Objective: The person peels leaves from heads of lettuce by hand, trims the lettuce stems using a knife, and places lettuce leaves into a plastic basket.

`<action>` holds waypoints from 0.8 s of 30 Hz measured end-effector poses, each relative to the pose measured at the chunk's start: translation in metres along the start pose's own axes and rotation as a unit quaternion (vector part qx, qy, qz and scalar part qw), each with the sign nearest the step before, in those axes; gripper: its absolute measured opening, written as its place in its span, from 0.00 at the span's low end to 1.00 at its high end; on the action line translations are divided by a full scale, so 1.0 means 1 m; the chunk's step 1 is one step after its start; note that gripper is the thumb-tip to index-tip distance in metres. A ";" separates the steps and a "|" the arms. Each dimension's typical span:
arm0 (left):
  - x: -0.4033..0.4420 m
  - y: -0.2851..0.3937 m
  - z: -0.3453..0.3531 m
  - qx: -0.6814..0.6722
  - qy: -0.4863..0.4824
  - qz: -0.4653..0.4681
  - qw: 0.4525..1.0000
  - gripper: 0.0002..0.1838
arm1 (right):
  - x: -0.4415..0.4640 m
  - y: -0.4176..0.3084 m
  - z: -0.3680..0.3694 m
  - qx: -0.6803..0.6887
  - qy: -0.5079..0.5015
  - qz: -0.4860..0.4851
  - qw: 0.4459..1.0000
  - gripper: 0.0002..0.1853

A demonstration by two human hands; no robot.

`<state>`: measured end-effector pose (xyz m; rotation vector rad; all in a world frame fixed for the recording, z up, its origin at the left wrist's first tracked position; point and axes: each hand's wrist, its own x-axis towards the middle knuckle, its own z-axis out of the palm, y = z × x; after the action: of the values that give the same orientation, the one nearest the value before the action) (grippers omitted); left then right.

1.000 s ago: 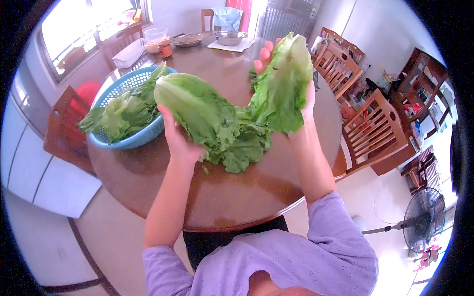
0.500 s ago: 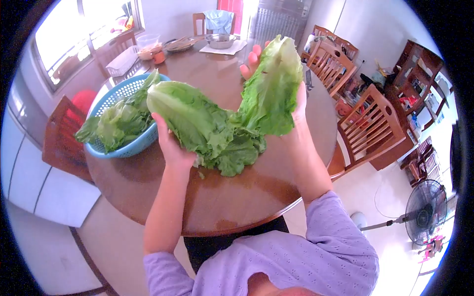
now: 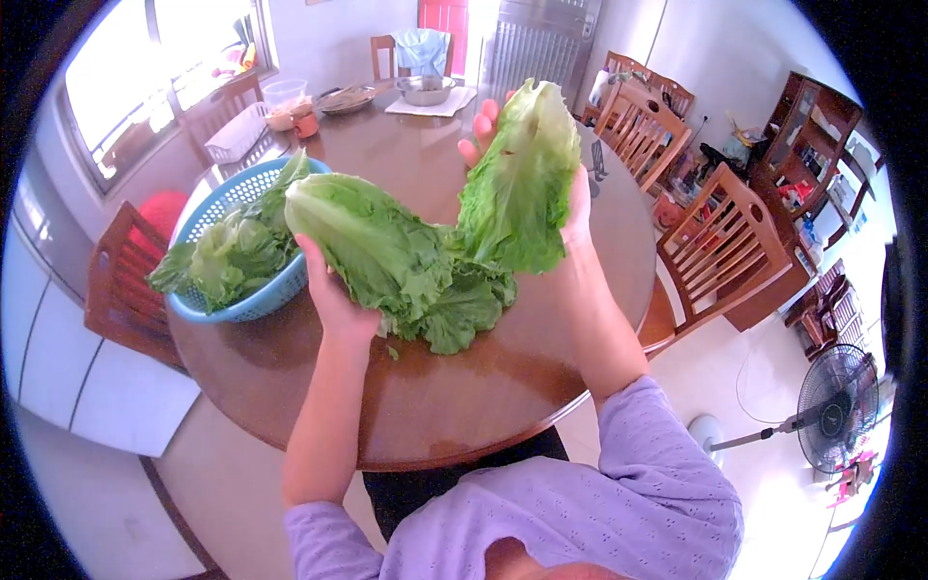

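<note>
My left hand (image 3: 336, 302) is closed around a head of lettuce (image 3: 372, 242), its pale base pointing up and left and its dark leafy ends spreading over the table. My right hand (image 3: 575, 208) holds up a loose lettuce leaf (image 3: 522, 179), with the fingertips showing behind its left edge and the palm at its right. The lower edge of this leaf overlaps the leafy ends of the head. Left of my left hand, a blue plastic basket (image 3: 246, 307) with perforated walls holds more lettuce leaves (image 3: 237, 246).
Under everything is a round brown wooden table (image 3: 464, 406). At its far side stand a metal bowl (image 3: 425, 92) on a white cloth, a plate (image 3: 346, 100) and an orange cup (image 3: 304, 123). Wooden chairs (image 3: 720, 237) surround it. A standing fan (image 3: 833, 416) is at the right.
My right hand has shifted slightly left and down with the leaf. The left hand still grips the head of lettuce. The whole view has tilted a little.
</note>
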<state>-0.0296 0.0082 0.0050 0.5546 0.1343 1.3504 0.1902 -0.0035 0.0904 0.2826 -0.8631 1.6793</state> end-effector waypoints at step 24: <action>-0.016 -0.009 0.005 -0.055 -0.146 -0.124 0.980 0.49 | 0.000 0.006 -0.006 0.018 0.119 -0.031 0.992 0.23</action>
<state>-0.0229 -0.0092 0.0018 0.6157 -0.1075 1.0152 0.1865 0.0004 0.0837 0.1281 -0.6411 1.6334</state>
